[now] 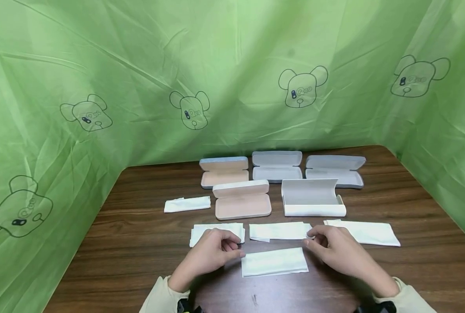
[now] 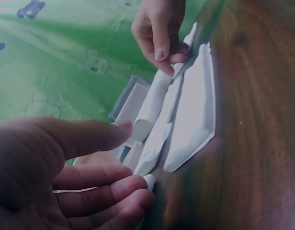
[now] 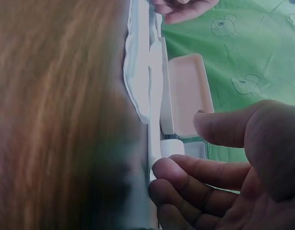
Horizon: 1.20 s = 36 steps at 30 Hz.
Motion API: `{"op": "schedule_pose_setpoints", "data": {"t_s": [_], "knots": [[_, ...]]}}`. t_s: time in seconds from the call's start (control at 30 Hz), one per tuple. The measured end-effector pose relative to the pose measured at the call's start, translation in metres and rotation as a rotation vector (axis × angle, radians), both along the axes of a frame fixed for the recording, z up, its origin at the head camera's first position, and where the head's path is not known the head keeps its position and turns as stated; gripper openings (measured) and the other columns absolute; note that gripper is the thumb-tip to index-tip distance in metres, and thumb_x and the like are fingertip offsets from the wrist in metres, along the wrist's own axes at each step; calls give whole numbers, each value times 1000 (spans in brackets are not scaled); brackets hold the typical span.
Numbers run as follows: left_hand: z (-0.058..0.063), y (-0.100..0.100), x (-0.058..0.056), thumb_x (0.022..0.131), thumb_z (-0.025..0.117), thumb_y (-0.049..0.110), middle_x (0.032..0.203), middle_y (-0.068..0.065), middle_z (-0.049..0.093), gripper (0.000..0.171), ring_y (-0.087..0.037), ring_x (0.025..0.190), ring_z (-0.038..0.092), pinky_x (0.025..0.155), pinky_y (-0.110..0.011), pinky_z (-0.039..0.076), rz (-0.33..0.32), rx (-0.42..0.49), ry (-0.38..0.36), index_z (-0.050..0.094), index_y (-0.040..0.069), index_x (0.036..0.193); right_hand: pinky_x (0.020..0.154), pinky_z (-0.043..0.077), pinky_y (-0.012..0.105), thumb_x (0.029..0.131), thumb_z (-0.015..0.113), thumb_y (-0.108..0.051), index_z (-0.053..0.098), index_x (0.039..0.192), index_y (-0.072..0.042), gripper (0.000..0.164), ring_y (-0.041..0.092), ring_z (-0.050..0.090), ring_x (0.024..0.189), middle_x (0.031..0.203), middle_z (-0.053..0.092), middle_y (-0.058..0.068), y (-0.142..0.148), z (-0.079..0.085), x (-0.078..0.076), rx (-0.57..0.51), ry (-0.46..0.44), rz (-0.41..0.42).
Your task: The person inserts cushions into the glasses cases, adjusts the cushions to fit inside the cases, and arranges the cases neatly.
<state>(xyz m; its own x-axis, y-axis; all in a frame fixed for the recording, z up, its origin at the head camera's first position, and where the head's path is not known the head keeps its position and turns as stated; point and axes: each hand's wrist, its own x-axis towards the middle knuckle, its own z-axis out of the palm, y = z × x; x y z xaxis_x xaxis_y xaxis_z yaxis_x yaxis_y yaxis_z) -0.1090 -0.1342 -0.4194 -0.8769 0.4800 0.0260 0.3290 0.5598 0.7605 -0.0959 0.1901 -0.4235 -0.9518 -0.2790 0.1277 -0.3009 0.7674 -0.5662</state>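
Note:
In the head view my left hand is low over the table, its fingertips right at the left end of a folded white cloth. Thumb and fingers stand apart in the left wrist view, nothing between them. Near that cloth's far right corner is my right hand; its fingertips overlap the end of a second folded cloth. The right wrist view has its thumb parted from the loosely bent fingers, also holding nothing. Partly behind the left hand lies another folded cloth, and a further one lies beyond the right hand.
Behind the cloths stand opened glasses cases: a pink one, a white one, and at the back a blue-edged pink one and two greyish ones. A smaller folded cloth lies left. Green fabric surrounds the wooden table.

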Motion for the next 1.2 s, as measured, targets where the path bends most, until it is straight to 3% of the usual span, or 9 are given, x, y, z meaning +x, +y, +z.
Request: {"op": "schedule_pose_setpoints", "data": {"t_s": [0.13,0.23,0.5,0.77,1.2], "knots": [[-1,3,3,73,76,30,68,11,59,28,-3,58,56,54,-19,46,-11,-38,-24,69,8,87,54,39,21,82,68,-29,65,84,-20,10,0,45,54,60,48,-19,-3,-3,1,15,6,24],[-2,5,4,72,78,29,67,13,58,27,-2,56,55,54,-18,45,-30,-68,-2,69,8,87,55,39,21,81,70,-24,65,84,-20,7,-2,45,55,60,48,-19,-5,-5,2,24,4,35],[-4,10,3,67,82,23,64,12,58,25,2,57,53,58,-15,43,-60,-141,60,68,10,83,55,40,21,76,74,-21,64,83,-15,13,-1,46,55,60,49,-17,-12,-8,4,3,-55,60],[-9,16,3,64,82,27,57,18,50,22,5,54,47,56,-15,39,-44,-201,116,66,15,72,56,40,21,73,75,-19,61,78,-19,14,-1,46,56,59,49,-18,-15,-11,2,18,-73,48],[-12,22,3,64,81,22,54,18,48,23,4,52,46,54,-16,38,-42,-224,141,59,21,62,52,37,21,73,75,-19,55,67,-26,22,0,43,55,59,46,-17,-16,-14,3,34,-15,48]]}}
